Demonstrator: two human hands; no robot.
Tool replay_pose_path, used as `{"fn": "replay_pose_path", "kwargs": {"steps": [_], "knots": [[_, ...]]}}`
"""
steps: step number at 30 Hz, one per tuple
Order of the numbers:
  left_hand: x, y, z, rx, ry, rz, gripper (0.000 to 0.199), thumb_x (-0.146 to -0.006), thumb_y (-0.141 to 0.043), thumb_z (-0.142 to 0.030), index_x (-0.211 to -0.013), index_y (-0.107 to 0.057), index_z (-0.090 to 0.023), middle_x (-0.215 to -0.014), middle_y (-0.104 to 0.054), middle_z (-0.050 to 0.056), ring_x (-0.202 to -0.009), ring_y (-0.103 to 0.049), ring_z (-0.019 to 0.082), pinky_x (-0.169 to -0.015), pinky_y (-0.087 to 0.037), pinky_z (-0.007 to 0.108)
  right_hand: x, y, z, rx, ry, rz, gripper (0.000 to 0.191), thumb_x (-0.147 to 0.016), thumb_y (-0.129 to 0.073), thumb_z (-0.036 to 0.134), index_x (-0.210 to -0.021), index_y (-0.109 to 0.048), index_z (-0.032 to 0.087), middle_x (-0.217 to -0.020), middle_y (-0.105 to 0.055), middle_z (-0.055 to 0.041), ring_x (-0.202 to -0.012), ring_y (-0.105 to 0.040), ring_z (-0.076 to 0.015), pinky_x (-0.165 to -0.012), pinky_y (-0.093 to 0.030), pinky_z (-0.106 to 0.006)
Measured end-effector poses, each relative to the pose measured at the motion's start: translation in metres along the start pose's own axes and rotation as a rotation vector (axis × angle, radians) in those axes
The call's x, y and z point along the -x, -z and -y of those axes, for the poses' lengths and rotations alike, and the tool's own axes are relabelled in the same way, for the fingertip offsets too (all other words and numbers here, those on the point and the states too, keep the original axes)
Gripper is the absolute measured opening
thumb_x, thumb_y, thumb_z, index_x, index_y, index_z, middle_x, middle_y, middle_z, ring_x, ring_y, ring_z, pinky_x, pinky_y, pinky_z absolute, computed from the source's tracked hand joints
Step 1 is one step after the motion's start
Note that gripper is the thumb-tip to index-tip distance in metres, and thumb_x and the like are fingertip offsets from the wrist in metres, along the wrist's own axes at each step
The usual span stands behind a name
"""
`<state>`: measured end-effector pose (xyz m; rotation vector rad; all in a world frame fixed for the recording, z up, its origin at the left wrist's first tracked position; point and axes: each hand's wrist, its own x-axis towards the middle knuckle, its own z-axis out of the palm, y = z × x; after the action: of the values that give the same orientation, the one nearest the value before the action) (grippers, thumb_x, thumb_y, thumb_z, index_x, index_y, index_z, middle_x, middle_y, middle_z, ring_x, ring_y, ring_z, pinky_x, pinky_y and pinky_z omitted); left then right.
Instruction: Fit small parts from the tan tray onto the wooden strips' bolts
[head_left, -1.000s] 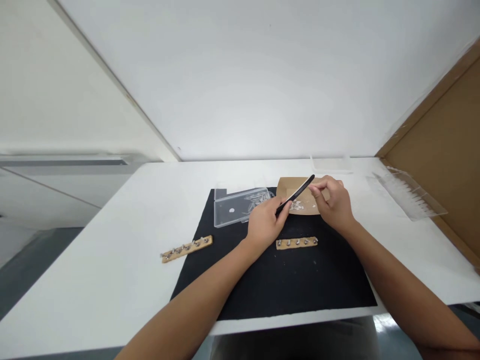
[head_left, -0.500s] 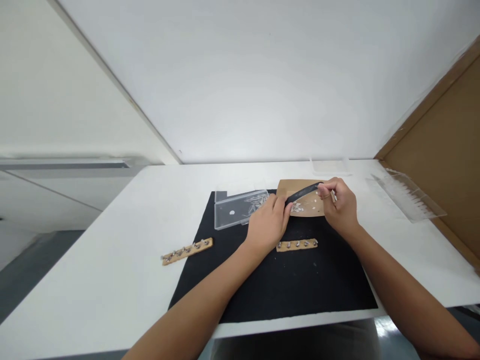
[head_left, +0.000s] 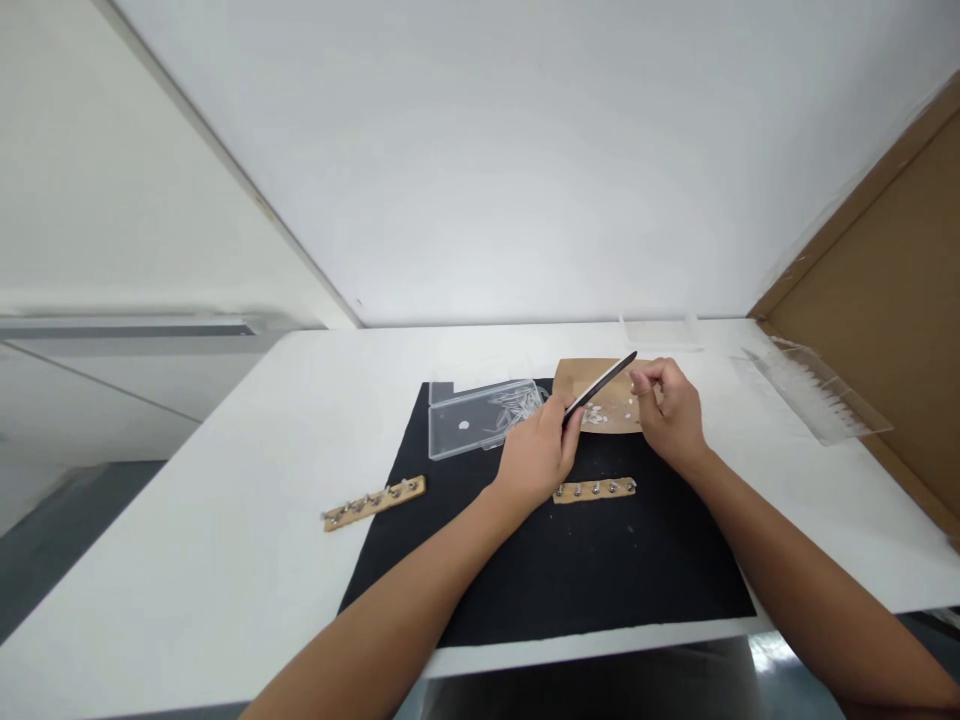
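Note:
My left hand (head_left: 536,445) grips the near end of a thin nail file (head_left: 604,384), dark with a pale edge, which points up and to the right. To its right, my right hand (head_left: 670,412) is closed in a pinch; anything between its fingertips is too small to make out. The file's far end stands near those fingers. Under both lies a brown cardboard sheet (head_left: 574,372) with small white bits on it. Nearer me, a cork strip (head_left: 606,490) carries a row of small metal holders with clear tips.
A clear plastic box (head_left: 480,425) with loose clear nail tips lies left of my hands on a black mat (head_left: 600,580). Another cork strip (head_left: 375,503) crosses the mat's left edge. A clear case (head_left: 817,395) of tips lies right, before a brown board (head_left: 885,270).
The nail file has straightened and turned edge-on, its far end now apart from my right fingers. My right hand has shifted slightly left; the left hand stays almost in place.

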<state>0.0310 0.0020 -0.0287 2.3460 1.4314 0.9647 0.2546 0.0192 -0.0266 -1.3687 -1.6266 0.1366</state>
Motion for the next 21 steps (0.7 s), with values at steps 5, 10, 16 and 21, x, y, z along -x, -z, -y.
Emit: {"fn": "replay_pose_path", "kwargs": {"steps": [5, 10, 16, 21], "knots": [[-0.002, 0.004, -0.002, 0.141, 0.025, -0.065, 0.043, -0.111, -0.044, -0.034, -0.152, -0.048, -0.024, -0.147, -0.066, 0.013, -0.111, -0.076, 0.028, -0.094, -0.061, 0.041, 0.002, 0.007, 0.013, -0.391, -0.178, 0.036, 0.031, -0.102, -0.067, 0.053, -0.090, -0.062, 0.025, -0.082, -0.068, -0.0006, -0.072, -0.064, -0.0177, -0.068, -0.051, -0.034], [-0.002, 0.006, -0.007, 0.266, 0.010, -0.052, 0.035, -0.112, -0.043, -0.033, -0.140, -0.062, -0.026, -0.134, -0.075, 0.006, -0.113, -0.075, 0.024, -0.098, -0.059, 0.036, 0.003, 0.005, 0.023, -0.651, -0.203, 0.082, 0.029, -0.094, -0.080, 0.048, -0.087, -0.065, 0.024, -0.078, -0.068, 0.0012, -0.067, -0.064, -0.0142, -0.065, -0.056, -0.031], [-0.005, 0.008, -0.007, 0.380, 0.018, -0.091, 0.029, -0.110, -0.048, -0.033, -0.123, -0.071, -0.023, -0.114, -0.079, 0.006, -0.101, -0.074, 0.021, -0.094, -0.058, 0.033, 0.010, 0.002, 0.026, -0.695, -0.077, 0.167, 0.025, -0.090, -0.083, 0.044, -0.092, -0.067, 0.025, -0.087, -0.072, -0.0003, -0.071, -0.072, -0.0171, -0.067, -0.063, -0.037], [-0.004, 0.009, -0.006, 0.364, 0.034, -0.090, 0.031, -0.110, -0.049, -0.036, -0.131, -0.066, -0.023, -0.117, -0.077, 0.007, -0.099, -0.073, 0.021, -0.092, -0.058, 0.033, 0.010, 0.008, 0.026, -0.366, 0.178, 0.214, 0.015, -0.099, -0.074, 0.039, -0.094, -0.070, 0.026, -0.092, -0.075, -0.0038, -0.075, -0.068, -0.0184, -0.062, -0.056, -0.035]]}}
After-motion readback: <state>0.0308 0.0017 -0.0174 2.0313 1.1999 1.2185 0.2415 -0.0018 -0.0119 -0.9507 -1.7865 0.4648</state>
